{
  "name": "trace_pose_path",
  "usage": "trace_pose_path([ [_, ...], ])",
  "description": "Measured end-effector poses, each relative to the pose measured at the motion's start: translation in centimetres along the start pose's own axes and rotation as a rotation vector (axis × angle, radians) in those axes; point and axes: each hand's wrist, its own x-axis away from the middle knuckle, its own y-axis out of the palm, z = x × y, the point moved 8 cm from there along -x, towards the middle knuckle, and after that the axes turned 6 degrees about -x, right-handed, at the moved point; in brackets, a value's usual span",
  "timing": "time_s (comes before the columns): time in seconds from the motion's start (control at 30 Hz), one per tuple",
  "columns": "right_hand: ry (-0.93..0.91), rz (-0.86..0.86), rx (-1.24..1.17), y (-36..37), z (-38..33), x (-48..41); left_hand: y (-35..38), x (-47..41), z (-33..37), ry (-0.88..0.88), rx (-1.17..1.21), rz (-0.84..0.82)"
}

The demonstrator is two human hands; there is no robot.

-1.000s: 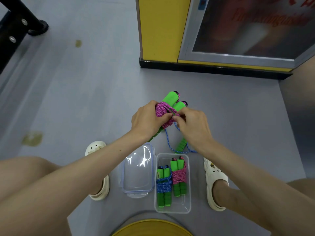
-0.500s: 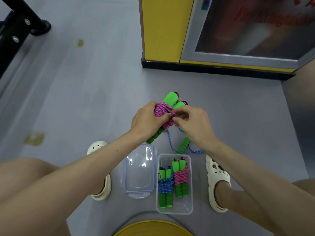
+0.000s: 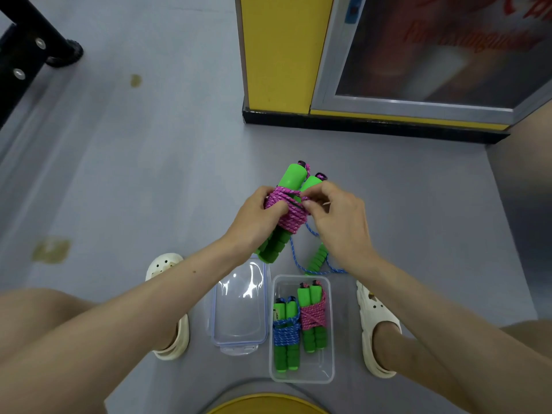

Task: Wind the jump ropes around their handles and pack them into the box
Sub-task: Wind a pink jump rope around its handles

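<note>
Grey floor (image 3: 149, 174) carries a clear box (image 3: 316, 369) holding a blue bundle (image 3: 285, 333) and a pink bundle (image 3: 312, 316), its lid (image 3: 239, 309) beside it on the left. Above it, the left hand (image 3: 257, 222) grips a pink jump rope (image 3: 288, 210) wound around its green handles; the right hand (image 3: 337, 222) pinches a strand of it. A loose blue rope (image 3: 318, 259) lies beyond the box.

I see a pink rope (image 3: 288, 215), flecked white, wound over bright green handles (image 3: 294, 177). A blue flecked rope (image 3: 293, 255) lies on the grey floor (image 3: 149, 174). The clear box (image 3: 330, 366) holds one blue bundle (image 3: 286, 334) and one pink bundle (image 3: 313, 317), both green-handled.
</note>
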Motion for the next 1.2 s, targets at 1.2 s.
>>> trace_pose_path([
  [1.2, -0.093, -0.222, 0.012, 3.1, -1.6, 0.0, -2.1, 0.3, -1.5, -0.119, 0.156, 0.074],
])
